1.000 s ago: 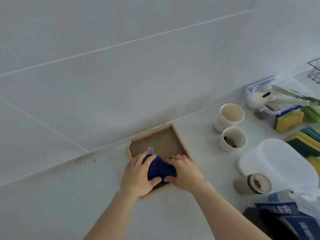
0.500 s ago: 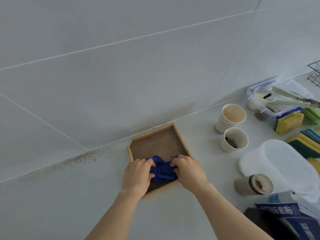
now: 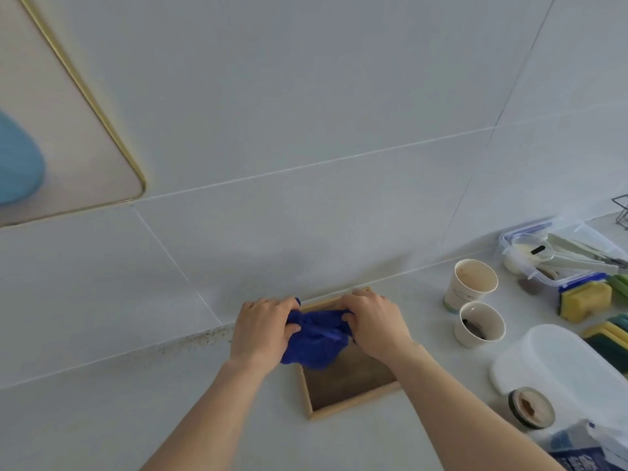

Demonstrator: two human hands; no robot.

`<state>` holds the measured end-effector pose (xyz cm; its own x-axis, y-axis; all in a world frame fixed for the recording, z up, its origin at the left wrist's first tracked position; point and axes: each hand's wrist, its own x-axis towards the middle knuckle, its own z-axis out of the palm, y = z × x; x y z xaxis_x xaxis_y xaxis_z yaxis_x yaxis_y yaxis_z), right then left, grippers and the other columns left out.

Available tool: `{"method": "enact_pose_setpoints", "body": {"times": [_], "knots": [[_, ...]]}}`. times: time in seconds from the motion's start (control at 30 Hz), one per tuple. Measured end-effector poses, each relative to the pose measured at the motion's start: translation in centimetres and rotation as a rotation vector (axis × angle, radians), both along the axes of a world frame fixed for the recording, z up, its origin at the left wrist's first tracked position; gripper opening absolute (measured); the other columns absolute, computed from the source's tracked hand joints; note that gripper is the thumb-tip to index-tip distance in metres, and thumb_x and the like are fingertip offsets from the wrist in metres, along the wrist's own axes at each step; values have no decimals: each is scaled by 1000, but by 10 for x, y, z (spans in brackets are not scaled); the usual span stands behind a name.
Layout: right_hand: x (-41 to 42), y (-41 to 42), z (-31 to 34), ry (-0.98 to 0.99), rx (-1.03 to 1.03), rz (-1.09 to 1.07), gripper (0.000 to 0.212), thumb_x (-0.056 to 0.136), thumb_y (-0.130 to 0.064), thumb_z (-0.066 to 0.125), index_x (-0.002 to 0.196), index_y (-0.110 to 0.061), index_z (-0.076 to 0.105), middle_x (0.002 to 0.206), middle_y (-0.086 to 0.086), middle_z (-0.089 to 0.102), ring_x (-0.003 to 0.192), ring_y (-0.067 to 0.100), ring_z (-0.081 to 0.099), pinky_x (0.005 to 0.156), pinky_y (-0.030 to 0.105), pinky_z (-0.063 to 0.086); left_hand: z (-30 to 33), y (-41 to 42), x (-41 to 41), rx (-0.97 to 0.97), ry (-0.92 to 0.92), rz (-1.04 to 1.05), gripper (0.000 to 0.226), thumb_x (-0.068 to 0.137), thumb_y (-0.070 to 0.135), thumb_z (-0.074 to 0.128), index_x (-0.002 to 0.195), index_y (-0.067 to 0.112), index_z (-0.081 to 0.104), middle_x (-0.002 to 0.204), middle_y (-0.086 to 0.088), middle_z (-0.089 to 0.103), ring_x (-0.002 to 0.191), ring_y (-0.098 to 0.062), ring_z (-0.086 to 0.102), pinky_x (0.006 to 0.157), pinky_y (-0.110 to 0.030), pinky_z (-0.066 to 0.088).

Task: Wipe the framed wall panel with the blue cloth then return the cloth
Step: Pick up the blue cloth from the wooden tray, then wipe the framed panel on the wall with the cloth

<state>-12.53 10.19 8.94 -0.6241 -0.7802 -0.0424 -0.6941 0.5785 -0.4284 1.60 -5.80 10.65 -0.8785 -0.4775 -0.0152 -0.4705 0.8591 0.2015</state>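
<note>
The blue cloth (image 3: 314,341) was a soft, deep-blue bundle, bunched and creased, held over the far edge of a shallow wooden tray (image 3: 350,396). The left hand (image 3: 263,329) clenched its left end and the right hand (image 3: 375,322) pinched its right end, both closed on the fabric. The square, pale-rimmed tray lay on the smooth grey counter (image 3: 102,419) near the tiled wall. Up in the left corner hung the framed wall panel (image 3: 78,130), beige with a thin gold, rounded rim.
</note>
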Motion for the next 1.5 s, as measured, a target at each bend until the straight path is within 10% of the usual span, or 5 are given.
{"method": "enact_pose_setpoints", "body": {"times": [0.87, 1.37, 1.5], "knots": [[141, -123, 199, 197, -290, 45, 33, 99, -10, 47, 108, -29, 73, 107, -7, 68, 92, 25, 64, 75, 35, 48, 196, -105, 167, -129, 362, 133, 18, 97, 39, 63, 114, 36, 66, 108, 13, 74, 99, -15, 66, 86, -31, 53], [201, -183, 305, -937, -1143, -168, 13, 97, -17, 71, 108, -15, 78, 102, 8, 83, 100, 26, 77, 90, 44, 61, 281, -147, 190, 232, 890, 172, 11, 88, 37, 74, 97, 36, 68, 83, 19, 74, 81, 3, 66, 72, -24, 54], [227, -199, 331, -1043, -1200, 1, 40, 105, -37, 57, 112, 0, 71, 103, 17, 81, 86, 38, 76, 77, 37, 59, 300, -132, 169, 327, 1049, 159, 9, 91, 29, 72, 92, 37, 67, 79, 22, 73, 80, 6, 67, 64, -11, 49]]}}
